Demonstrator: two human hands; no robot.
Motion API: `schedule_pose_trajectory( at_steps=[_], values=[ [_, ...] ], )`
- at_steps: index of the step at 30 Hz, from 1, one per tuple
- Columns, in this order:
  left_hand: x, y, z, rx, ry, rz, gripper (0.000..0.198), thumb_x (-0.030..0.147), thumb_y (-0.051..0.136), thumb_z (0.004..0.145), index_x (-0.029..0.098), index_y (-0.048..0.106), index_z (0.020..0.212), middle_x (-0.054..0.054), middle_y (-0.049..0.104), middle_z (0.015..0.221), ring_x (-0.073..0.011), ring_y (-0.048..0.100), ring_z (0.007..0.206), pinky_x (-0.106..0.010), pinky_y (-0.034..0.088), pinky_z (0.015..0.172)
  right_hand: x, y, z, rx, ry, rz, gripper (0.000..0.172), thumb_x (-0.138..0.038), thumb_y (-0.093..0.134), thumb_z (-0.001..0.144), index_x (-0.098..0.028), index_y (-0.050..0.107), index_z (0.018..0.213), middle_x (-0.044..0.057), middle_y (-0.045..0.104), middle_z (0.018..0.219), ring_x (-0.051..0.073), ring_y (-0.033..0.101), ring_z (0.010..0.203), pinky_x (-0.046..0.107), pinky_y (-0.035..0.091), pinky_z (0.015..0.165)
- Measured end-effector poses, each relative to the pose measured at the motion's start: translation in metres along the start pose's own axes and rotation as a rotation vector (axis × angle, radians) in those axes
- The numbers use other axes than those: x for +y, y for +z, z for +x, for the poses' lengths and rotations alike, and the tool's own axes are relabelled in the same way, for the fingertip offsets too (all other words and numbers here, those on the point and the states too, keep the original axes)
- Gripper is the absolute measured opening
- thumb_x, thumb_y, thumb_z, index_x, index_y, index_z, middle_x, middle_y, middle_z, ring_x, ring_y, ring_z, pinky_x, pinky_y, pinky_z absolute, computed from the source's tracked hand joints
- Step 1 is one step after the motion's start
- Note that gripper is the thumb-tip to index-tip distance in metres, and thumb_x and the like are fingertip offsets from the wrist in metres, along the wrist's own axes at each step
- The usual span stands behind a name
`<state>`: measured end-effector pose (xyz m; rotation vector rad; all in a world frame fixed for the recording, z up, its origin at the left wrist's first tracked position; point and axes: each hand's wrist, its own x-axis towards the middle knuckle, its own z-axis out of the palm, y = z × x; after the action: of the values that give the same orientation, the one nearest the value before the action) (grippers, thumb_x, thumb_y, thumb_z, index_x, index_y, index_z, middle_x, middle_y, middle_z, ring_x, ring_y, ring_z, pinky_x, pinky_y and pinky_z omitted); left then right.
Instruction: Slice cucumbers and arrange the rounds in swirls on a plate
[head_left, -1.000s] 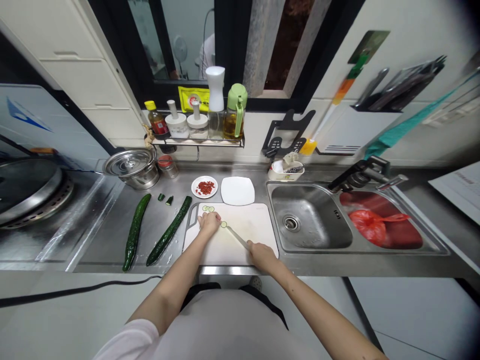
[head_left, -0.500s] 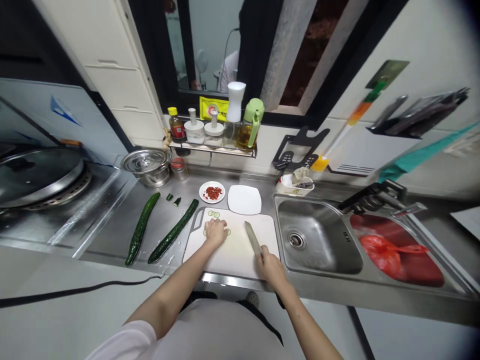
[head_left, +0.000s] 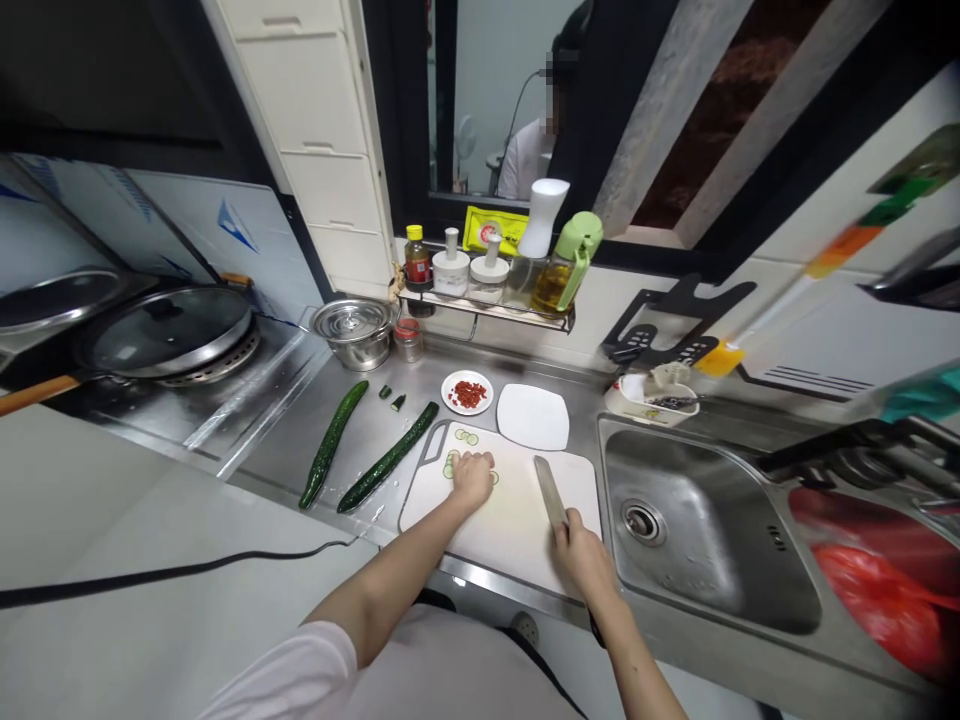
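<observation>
On the white cutting board (head_left: 514, 535), my left hand (head_left: 472, 482) is palm down with its fingers bent and closed over thin cucumber slices (head_left: 449, 467). What lies under the palm is hidden. Beyond that hand, a few more round slices lie near the board's far left corner. My right hand (head_left: 586, 560) grips a kitchen knife (head_left: 549, 490) by its handle over the board's right half, blade pointing away from me and apart from the slices. Left of the board lie two whole-looking cucumbers, one nearer (head_left: 390, 458) and one farther off (head_left: 334, 445), with two small cut ends (head_left: 398, 402) behind them.
Behind the board stand a small plate of chopped red pieces (head_left: 467, 393) and a bare white plate (head_left: 533, 417). A steel sink (head_left: 720, 530) adjoins on the right. A lidded pot (head_left: 356, 335), a lidded pan (head_left: 165, 330) and a condiment shelf (head_left: 487, 308) are further back.
My view has swung left, so everything sits further right in the picture. My left hand stays over the slices with its fingers slightly shifted; the knife remains in my right hand.
</observation>
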<state>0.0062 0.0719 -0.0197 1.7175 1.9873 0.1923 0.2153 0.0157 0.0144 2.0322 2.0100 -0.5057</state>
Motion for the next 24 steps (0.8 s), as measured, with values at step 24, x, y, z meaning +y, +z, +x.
schedule_pose_trajectory(
  at_steps=[24],
  values=[
    [-0.055, -0.014, -0.052, 0.105, -0.229, -0.338, 0.005, 0.024, 0.061, 0.083, 0.026, 0.063, 0.087, 0.004, 0.072, 0.088, -0.0164, 0.065, 0.090, -0.032, 0.036, 0.091, -0.007, -0.007, 0.000, -0.072, -0.002, 0.009, 0.032, -0.028, 0.026, 0.099, -0.017, 0.047, 0.120, 0.014, 0.070, 0.097, 0.024, 0.067, 0.089, 0.031, 0.040, 0.070]
  ],
)
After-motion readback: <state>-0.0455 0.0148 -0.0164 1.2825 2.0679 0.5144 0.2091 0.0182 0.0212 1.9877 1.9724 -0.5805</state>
